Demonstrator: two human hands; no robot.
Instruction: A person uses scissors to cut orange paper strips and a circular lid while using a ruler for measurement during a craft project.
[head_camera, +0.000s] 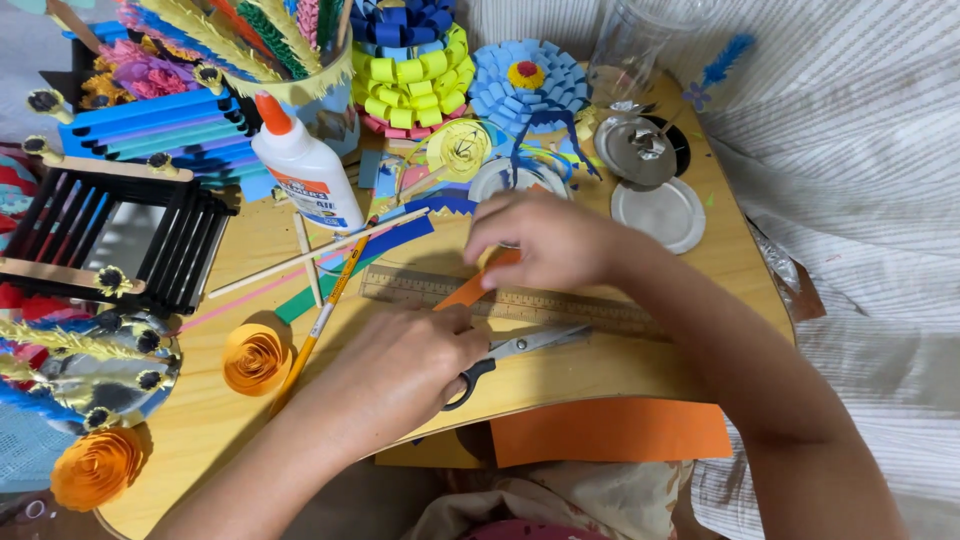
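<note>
My left hand (405, 360) lies on the wooden table (640, 360), fingers curled over the near end of an orange paper strip (468, 289) and next to the black handles of scissors (520, 348). My right hand (545, 240) pinches the far end of that strip above a clear ruler (560, 305). The scissors lie flat on the table, blades pointing right, under no grip that I can see.
A white glue bottle (305, 170) stands at the back left. A pencil (322, 320), wooden sticks (300, 262), orange paper roses (255, 358), stacked paper flowers (410, 70), round metal lids (658, 213) and an orange paper sheet (610, 430) surround the hands.
</note>
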